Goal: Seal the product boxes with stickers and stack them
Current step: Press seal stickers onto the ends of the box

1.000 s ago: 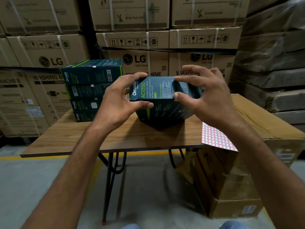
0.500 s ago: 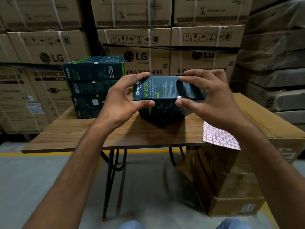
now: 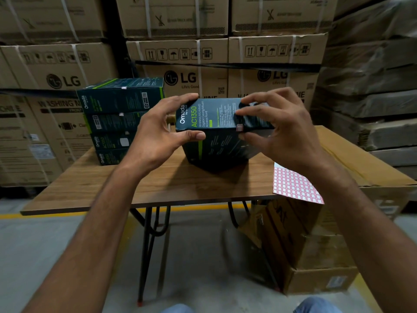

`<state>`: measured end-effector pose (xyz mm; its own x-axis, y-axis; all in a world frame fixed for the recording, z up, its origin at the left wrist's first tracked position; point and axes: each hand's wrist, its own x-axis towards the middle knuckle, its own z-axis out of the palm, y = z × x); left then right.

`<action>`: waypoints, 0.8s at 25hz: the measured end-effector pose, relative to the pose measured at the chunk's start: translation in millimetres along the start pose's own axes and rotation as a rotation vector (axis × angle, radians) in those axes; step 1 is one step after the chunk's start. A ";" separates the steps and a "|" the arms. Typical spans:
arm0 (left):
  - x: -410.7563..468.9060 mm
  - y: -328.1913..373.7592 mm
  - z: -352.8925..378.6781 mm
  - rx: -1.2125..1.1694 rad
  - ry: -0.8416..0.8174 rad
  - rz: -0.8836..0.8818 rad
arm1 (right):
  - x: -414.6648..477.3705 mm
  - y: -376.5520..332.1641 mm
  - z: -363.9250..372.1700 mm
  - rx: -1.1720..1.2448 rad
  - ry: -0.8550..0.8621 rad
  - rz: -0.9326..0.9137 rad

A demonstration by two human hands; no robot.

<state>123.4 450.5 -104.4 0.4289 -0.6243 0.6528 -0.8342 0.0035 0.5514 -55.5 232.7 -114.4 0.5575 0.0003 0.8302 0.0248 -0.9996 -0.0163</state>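
Observation:
A dark teal product box [image 3: 216,123] marked AC1350 is tilted on one edge on the wooden table [image 3: 94,188]. My left hand [image 3: 155,132] grips its left end between thumb and fingers. My right hand [image 3: 282,127] holds the right end, thumb underneath and fingers over the top. A small sticker [image 3: 239,127] sits on the box's front edge beside my right thumb. A stack of several sealed boxes [image 3: 119,118] stands at the table's back left. A sheet of red-edged stickers [image 3: 293,186] lies at the front right, overhanging the table edge.
A large flat carton [image 3: 361,163] adjoins the table on the right, with more cartons [image 3: 311,251] below it on the floor. Big LG washing machine cartons [image 3: 185,77] form a wall behind. Hairpin table legs [image 3: 149,245] stand over grey floor.
The box has stayed in both hands at about the same place. My right thumb has shifted slightly along the front edge, and the small sticker shows there more plainly.

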 end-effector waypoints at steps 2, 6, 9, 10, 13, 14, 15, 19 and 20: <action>3.0 1.8 -0.3 0.011 0.000 -0.002 | 0.8 3.1 0.2 -0.016 0.011 0.004; 4.1 3.5 -1.2 0.006 -0.005 -0.008 | 7.0 2.9 -6.4 -0.046 -0.083 0.032; 5.7 5.4 -3.3 -0.020 -0.042 0.032 | 25.7 -0.2 -18.0 -0.142 -0.287 0.086; 7.5 5.5 -3.9 -0.042 -0.057 0.036 | 32.1 0.3 -21.1 -0.132 -0.375 0.113; 14.2 8.3 -3.7 -0.098 -0.045 0.019 | 36.3 3.4 -26.7 -0.094 -0.447 0.154; 17.3 10.5 -2.3 -0.100 -0.013 0.018 | 33.9 3.1 -28.5 -0.063 -0.391 0.182; 20.8 13.9 -0.1 -0.111 0.031 0.026 | 31.2 1.8 -29.8 -0.030 -0.319 0.217; 32.2 26.4 17.4 -0.239 0.277 0.000 | 29.4 5.9 -26.2 0.121 -0.006 0.454; 31.8 25.2 23.7 -0.247 0.311 -0.051 | 27.8 8.7 -20.6 0.190 0.076 0.561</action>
<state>107.8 412.3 -82.0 0.5838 -0.3626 0.7265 -0.7168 0.1901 0.6709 -56.8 223.4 -80.0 0.4675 -0.5356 0.7033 -0.1041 -0.8234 -0.5578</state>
